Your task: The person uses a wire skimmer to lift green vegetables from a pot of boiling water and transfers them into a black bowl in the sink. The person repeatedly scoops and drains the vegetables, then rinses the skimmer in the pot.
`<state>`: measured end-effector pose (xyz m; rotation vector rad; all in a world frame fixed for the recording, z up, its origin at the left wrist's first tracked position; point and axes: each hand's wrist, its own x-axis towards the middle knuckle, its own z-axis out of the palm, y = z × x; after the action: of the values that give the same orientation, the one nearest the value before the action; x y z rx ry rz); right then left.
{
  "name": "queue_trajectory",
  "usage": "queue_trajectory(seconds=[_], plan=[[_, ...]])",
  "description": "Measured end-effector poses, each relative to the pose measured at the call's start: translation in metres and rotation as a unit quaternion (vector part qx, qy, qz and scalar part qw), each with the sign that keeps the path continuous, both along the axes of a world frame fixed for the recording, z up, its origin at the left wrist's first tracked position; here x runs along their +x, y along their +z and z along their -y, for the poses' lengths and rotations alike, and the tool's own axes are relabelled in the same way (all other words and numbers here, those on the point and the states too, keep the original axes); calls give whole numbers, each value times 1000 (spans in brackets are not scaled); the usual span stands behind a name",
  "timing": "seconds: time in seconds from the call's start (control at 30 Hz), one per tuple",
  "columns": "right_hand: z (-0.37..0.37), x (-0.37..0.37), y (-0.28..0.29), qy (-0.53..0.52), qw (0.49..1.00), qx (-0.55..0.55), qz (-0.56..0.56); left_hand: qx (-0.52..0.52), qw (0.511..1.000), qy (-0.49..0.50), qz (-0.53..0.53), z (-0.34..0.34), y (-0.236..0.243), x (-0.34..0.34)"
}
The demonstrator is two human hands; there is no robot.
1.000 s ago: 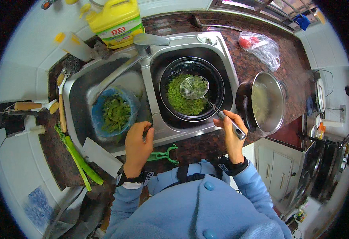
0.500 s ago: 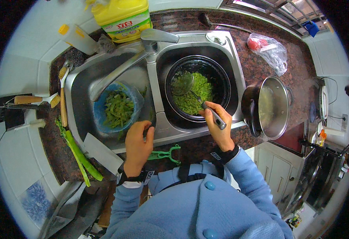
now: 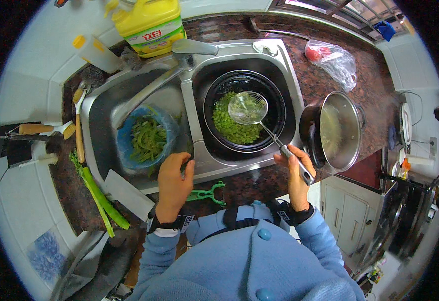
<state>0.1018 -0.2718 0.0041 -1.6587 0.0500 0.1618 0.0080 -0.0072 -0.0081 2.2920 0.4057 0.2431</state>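
My right hand [image 3: 297,173] grips the dark handle of a wire skimmer [image 3: 248,107]. Its round mesh head hangs over a black pot [image 3: 278,86] that sits in the right sink basin. Chopped green vegetable pieces [image 3: 232,128] lie in that pot, partly hidden under the mesh. Over the front rim of the sink hovers my left hand [image 3: 175,178], empty, its thumb and fingers apart. Close beside it, a blue bowl [image 3: 124,149] with green leaves and trimmings [image 3: 148,138] stands in the left basin. A green peeler [image 3: 212,193] lies on the counter between my hands.
Right of the sink stands a steel pot [image 3: 340,131] with cloudy liquid; behind it lies a plastic bag [image 3: 333,62] with something red. A cleaver [image 3: 126,194] and celery stalks [image 3: 101,200] rest at the left front. The faucet [image 3: 149,95] reaches over the left basin. A yellow jug [image 3: 151,27] stands behind.
My right hand has moved right, toward the steel pot, and the skimmer head has lifted and shifted right over the black pot. My left hand has stayed nearly still.
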Motion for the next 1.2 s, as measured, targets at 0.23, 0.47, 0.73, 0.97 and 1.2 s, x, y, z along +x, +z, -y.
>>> queue_trajectory(seconds=[0.23,0.47,0.73,0.97,1.2], plan=[[-27,29,-25,2,1000,-22,11,7,1000,-6,5,0,-4,0],[-57,40,-44,43,999,-25,13,10,1000,8,-12,-4,-4,-3],[-30,17,-22,42,998,44,13,4,1000,11,-5,-2,-4,-1],[-2,-16,13,-50,989,103,-92,-4,1000,0,-26,2,1,0],[-9,-6,-7,-150,963,177,-137,-11,999,-20,-32,4,-2,3]])
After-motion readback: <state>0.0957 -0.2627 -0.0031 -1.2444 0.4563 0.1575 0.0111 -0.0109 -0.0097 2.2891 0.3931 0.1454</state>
